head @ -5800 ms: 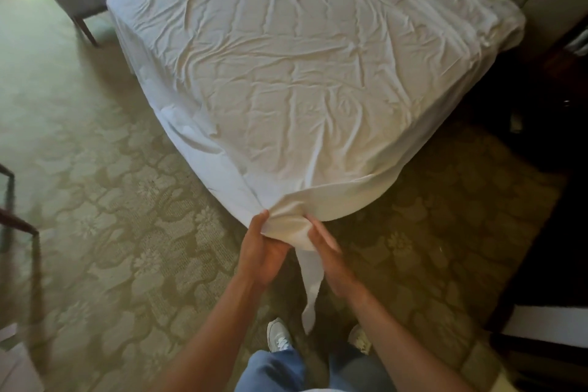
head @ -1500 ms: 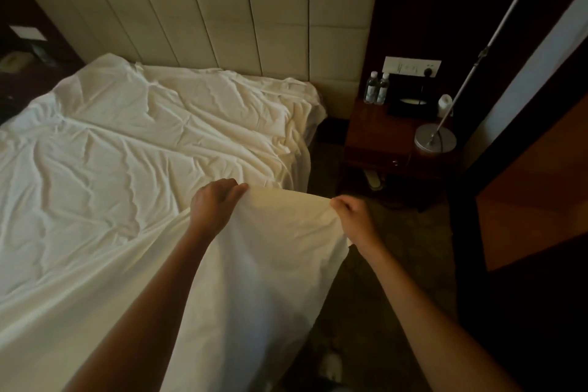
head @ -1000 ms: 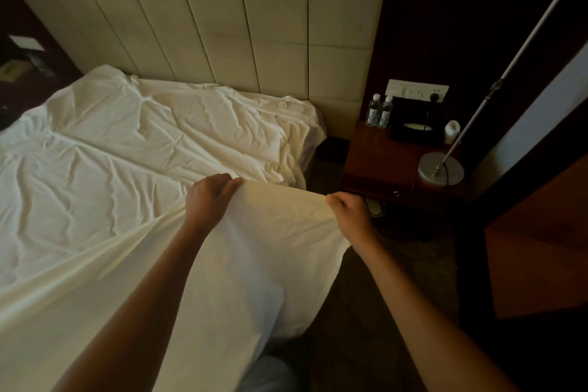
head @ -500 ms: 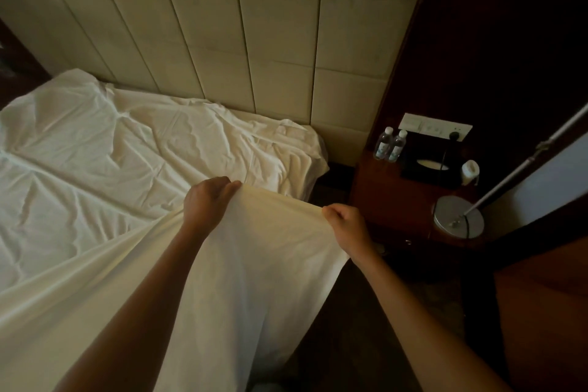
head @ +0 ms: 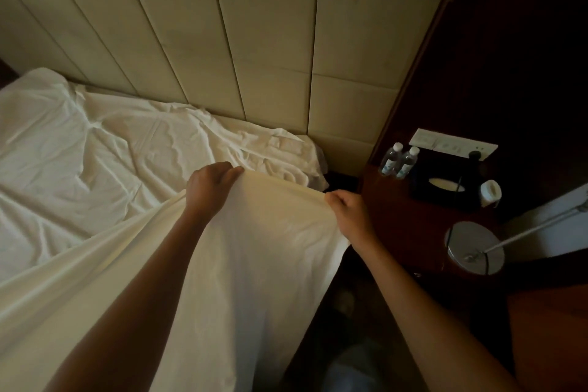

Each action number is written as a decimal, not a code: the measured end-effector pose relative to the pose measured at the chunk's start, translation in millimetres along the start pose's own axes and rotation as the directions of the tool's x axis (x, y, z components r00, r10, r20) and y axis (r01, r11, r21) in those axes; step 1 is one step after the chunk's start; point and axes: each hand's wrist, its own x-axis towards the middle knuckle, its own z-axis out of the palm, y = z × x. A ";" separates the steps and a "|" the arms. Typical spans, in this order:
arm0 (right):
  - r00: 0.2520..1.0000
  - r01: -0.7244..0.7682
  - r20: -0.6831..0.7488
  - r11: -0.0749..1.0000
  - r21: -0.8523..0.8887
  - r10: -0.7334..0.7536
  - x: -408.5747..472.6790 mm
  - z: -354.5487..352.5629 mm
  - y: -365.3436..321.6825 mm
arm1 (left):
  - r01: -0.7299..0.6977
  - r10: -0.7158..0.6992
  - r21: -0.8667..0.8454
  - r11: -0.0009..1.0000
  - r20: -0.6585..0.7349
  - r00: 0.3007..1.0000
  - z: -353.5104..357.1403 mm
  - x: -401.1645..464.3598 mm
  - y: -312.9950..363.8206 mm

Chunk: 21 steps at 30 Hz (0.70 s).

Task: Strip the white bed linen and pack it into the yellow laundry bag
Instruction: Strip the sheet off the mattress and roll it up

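Note:
The white bed sheet lies wrinkled over the bed, reaching up to the padded headboard. Its near edge is lifted off the mattress and stretched taut between my two hands, and the cloth hangs down from there towards my legs. My left hand grips the raised edge with curled fingers. My right hand grips the same edge further right, over the side of the bed. No yellow laundry bag is in view.
The cream padded headboard rises behind the bed. To the right stands a dark wooden nightstand with two water bottles, a black tissue box and a lamp with a round metal base. A narrow strip of dark floor separates bed and nightstand.
I have walked from the foot of the bed to its right side near the head. Over the last second both hands kept their grip on the sheet's edge as I moved closer to the headboard.

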 end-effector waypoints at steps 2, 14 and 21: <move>1.000 0.013 0.009 1.000 0.000 -0.013 34.4 -4.3 -0.9 | 0.030 -0.030 0.015 0.999 0.004 1.000 10.1 26.5 3.7; 0.998 -0.051 0.043 0.996 0.071 0.048 248.8 -62.8 2.1 | 0.112 -0.116 0.114 0.987 0.029 0.993 88.5 214.3 76.7; 0.996 -0.062 0.055 0.998 -0.016 0.063 334.2 -62.3 25.1 | 0.183 -0.189 0.068 0.981 0.097 0.977 143.0 284.7 61.4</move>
